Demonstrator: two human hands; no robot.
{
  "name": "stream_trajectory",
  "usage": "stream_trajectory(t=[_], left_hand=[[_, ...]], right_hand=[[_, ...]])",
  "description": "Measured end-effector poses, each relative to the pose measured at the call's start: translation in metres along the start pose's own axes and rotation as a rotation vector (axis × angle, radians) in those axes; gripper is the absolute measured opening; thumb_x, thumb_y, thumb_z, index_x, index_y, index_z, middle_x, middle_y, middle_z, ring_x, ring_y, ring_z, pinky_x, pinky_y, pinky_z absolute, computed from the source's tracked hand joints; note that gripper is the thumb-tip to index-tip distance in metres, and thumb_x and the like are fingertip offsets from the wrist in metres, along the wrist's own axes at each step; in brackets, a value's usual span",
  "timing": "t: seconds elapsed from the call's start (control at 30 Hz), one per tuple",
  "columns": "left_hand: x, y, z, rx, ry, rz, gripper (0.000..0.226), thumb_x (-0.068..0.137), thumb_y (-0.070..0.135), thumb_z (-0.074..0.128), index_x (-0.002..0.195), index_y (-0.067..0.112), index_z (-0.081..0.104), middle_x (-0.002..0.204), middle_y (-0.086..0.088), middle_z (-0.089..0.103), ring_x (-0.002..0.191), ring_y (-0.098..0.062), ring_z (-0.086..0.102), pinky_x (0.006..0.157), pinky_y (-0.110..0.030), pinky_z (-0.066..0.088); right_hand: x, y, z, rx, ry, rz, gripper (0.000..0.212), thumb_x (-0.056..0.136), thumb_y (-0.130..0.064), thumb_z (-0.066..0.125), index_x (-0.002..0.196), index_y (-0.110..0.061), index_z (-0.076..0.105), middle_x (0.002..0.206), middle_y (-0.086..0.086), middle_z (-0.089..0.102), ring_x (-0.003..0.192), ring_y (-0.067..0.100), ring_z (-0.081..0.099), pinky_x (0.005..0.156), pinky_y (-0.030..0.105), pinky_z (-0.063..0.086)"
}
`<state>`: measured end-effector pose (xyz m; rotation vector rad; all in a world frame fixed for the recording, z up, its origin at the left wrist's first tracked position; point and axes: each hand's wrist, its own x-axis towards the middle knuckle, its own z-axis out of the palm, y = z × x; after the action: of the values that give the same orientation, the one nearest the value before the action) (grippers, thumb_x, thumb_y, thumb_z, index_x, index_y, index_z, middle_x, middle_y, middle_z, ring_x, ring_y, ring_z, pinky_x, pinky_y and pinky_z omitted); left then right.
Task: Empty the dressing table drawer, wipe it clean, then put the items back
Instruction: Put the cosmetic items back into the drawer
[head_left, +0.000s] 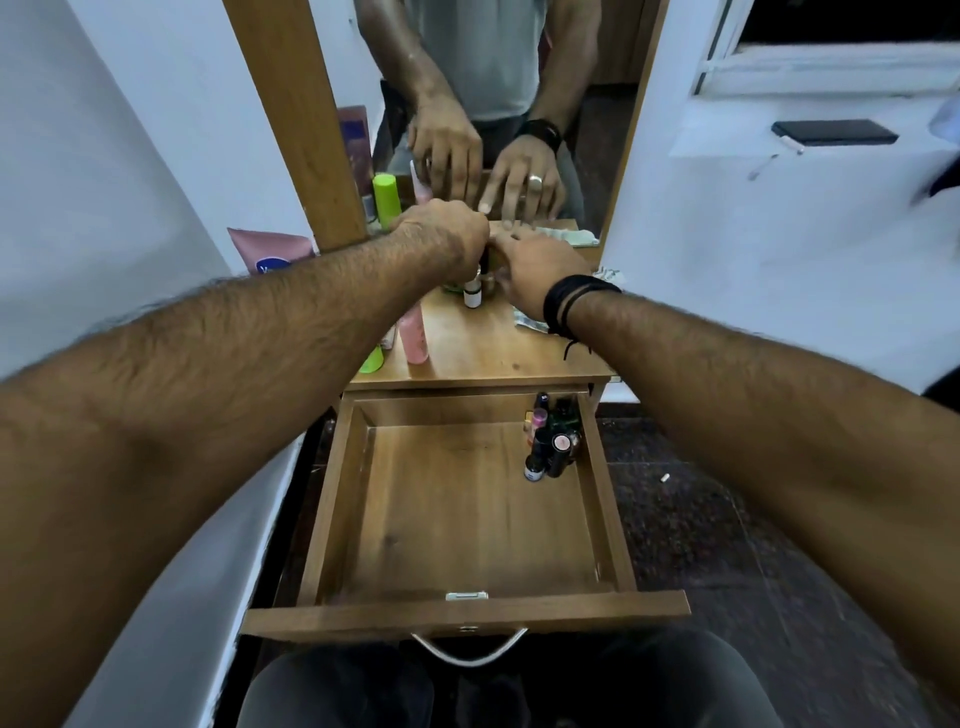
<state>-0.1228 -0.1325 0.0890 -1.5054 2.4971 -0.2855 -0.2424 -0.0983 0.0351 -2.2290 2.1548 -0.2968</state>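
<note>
Left hand (441, 228) grip hidden, right hand (530, 270) covering small bottles (472, 291)

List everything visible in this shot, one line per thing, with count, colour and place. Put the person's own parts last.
drawer: one, brown wood, pulled open below the tabletop.
small bottles: a cluster, count unclear, mostly dark, drawer's back right corner.
tabletop: one, brown wood, above the drawer.
pink tube: one, tabletop's left edge.
green-capped bottle: one, lime, by the mirror.
mirror: one, wood-framed, behind the tabletop.
cloth: one, pale, partly hidden under the right wrist.
phone: one, black, on the white ledge at right.
left hand: curled over items on the tabletop.
right hand: black wristbands, at the same items; grip hidden.
</note>
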Motion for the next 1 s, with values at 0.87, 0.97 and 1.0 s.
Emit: stream_trajectory(t=[0.87,0.97,1.0], left_hand=[[0.018,-0.001,0.024,-0.097,0.046,-0.033,0.031,0.089,0.031,0.072,0.117,0.021,0.063,0.078,-0.002,0.048,0.081,-0.027,0.058,0.079,-0.054,0.059],[0.013,-0.002,0.018,-0.116,0.063,-0.023,0.035,0.088,0.034,0.073,0.118,0.022,0.058,0.088,-0.004,0.051,0.089,-0.031,0.058,0.085,-0.056,0.055],[0.010,-0.002,0.015,-0.120,0.069,-0.020,0.036,0.088,0.035,0.073,0.117,0.022,0.058,0.093,-0.005,0.051,0.095,-0.033,0.059,0.088,-0.056,0.053]], right_hand=[[0.005,-0.006,0.009,0.230,0.235,0.024,0.022,0.094,-0.013,0.057,0.116,-0.016,0.059,0.110,0.007,0.067,0.104,0.026,0.059,0.084,0.038,0.047],[0.001,-0.006,0.008,0.242,0.251,0.042,0.025,0.094,-0.013,0.057,0.119,-0.016,0.060,0.112,0.008,0.066,0.106,0.026,0.059,0.085,0.035,0.046],[-0.002,-0.006,0.007,0.245,0.255,0.049,0.024,0.094,-0.013,0.057,0.118,-0.016,0.062,0.112,0.007,0.066,0.105,0.025,0.059,0.084,0.034,0.046]])
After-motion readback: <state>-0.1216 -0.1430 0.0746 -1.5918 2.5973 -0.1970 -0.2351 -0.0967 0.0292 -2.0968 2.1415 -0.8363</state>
